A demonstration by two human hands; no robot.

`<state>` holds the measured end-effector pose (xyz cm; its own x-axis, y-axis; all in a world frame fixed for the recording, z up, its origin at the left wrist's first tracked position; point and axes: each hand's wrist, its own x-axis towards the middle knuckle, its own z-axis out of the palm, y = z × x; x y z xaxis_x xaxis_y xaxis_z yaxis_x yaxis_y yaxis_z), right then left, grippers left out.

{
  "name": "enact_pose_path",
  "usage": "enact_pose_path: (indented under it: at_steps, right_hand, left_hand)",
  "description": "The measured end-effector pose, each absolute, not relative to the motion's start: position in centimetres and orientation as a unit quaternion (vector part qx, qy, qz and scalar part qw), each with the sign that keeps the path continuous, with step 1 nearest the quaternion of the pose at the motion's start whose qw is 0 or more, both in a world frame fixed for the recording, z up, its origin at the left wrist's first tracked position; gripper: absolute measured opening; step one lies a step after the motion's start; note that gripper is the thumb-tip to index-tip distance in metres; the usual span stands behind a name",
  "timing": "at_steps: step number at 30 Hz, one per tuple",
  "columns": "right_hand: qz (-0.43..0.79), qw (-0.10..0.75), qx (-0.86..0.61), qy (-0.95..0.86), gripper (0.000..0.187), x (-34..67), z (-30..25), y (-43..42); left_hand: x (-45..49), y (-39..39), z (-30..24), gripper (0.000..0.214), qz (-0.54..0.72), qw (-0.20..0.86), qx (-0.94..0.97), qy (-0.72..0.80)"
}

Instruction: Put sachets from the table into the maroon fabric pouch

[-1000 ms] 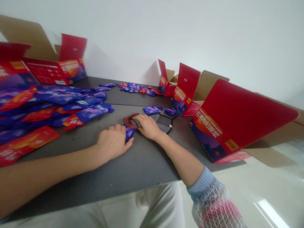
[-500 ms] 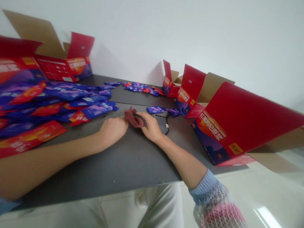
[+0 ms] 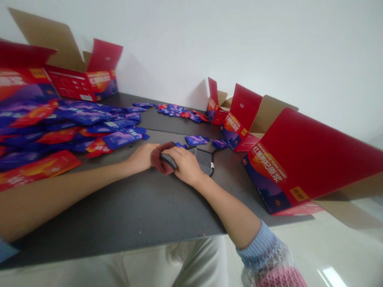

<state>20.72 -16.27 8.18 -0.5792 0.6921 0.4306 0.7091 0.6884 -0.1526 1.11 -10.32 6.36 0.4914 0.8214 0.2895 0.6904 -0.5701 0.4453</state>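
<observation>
Between my hands is a dark red, soft-looking cloth piece with a black edge and a grey side, folded or curled over. My left hand is closed at its left end, with the fingertips partly hidden behind the cloth. My right hand grips the black-edged right part, fingers bent over it. Just beyond the right hand lies a grey panel with black edging and a small white tag; whether it joins the cloth piece, I cannot tell. Blue sachets lie close behind it.
A large heap of blue and red sachets covers the left of the dark table. More sachets lie at the back. Open red cartons stand at the left and along the right, their flaps sticking out.
The cloth piece has shifted slightly left and down and looks opened wider. My left hand has moved a little up, and more of the grey panel shows beside my right hand.
</observation>
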Motion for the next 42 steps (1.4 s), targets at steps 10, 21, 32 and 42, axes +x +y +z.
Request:
enact_pose_path:
  at_steps: [10, 21, 32, 42]
  right_hand:
    - [-0.061, 0.158, -0.499, -0.850, 0.039, 21.4, 8.0, -15.2]
    - [-0.026, 0.308, -0.482, -0.820, 0.043, 23.6, 7.7, -13.7]
    - [-0.020, 0.188, -0.400, -0.897, 0.043, 22.3, 7.9, -14.5]
    - [-0.030, 0.184, -0.464, -0.866, 0.037, 22.4, 8.1, -14.3]
  left_hand:
    - [3.1, -15.1, 7.4, 0.040, 0.053, -0.066, 0.823, 0.562]
    - [3.3, -22.0, 5.3, 0.045, 0.188, -0.268, 0.847, 0.419]
    - [4.1, -20.3, 7.8, 0.028, -0.015, -0.153, 0.917, 0.368]
    - [4.2, -18.9, 7.3, 0.033, 0.068, -0.124, 0.859, 0.492]
